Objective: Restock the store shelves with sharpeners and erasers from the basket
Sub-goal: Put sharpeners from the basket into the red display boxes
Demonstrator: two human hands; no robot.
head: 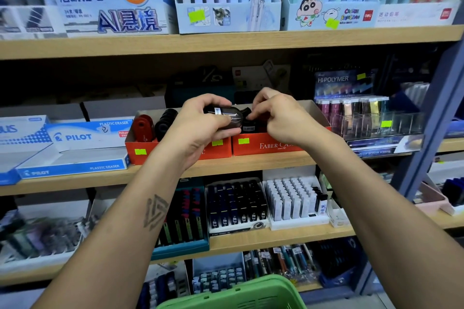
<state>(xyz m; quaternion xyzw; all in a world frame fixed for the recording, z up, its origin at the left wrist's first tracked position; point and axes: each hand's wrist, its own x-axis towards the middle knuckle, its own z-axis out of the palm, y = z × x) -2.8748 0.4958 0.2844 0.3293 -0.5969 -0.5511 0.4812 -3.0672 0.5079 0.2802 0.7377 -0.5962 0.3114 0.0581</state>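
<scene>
**Dark sharpener held over the red boxes on the middle shelf**

The left hand (200, 128) curls its fingers and thumb round a dark oval sharpener (226, 118), holding it just above two red cardboard boxes (266, 145) on the middle shelf (251, 162). The right hand (281, 118), at 3 o'clock of the sharpener, pinches at its dark end with bent fingers. At 9 o'clock of the hands, red and black sharpeners (155, 125) stand in the left box. The rim of the green basket (233, 293) shows at 6 o'clock, at the bottom edge.
</scene>
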